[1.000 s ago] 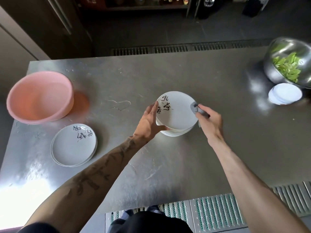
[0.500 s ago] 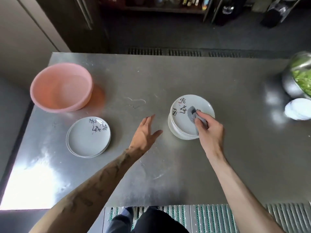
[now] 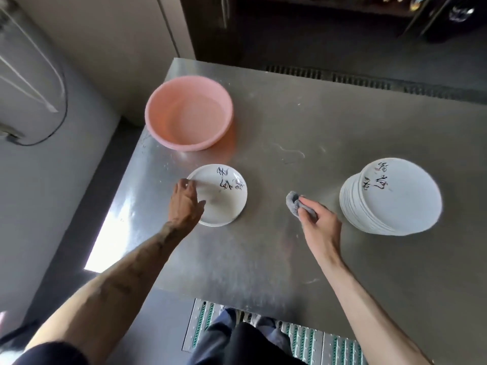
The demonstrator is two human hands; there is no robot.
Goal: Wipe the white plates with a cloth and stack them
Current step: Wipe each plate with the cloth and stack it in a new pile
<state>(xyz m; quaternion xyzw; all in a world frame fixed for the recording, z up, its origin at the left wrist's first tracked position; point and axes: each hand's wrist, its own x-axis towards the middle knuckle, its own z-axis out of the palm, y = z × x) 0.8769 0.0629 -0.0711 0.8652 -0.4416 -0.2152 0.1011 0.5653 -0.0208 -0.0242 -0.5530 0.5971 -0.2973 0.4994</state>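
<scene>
White round plates (image 3: 395,206) with black brush writing stand in two groups on the steel bench (image 3: 290,259). A low pile (image 3: 224,206) is near the left edge, just before the round pink plastic basin (image 3: 184,143) at the far left corner. A tall stack (image 3: 350,206) is well toward the right side. My left hand (image 3: 185,198) lies over the left rim of the low pile, fingers close together; I cannot tell if they grip it. My right hand (image 3: 319,219) pinches the small grey cloth (image 3: 295,204) between the two groups. I judge I am fetching the next plate. I must lift only the top one, wipe it, then set it on the tall stack.
</scene>
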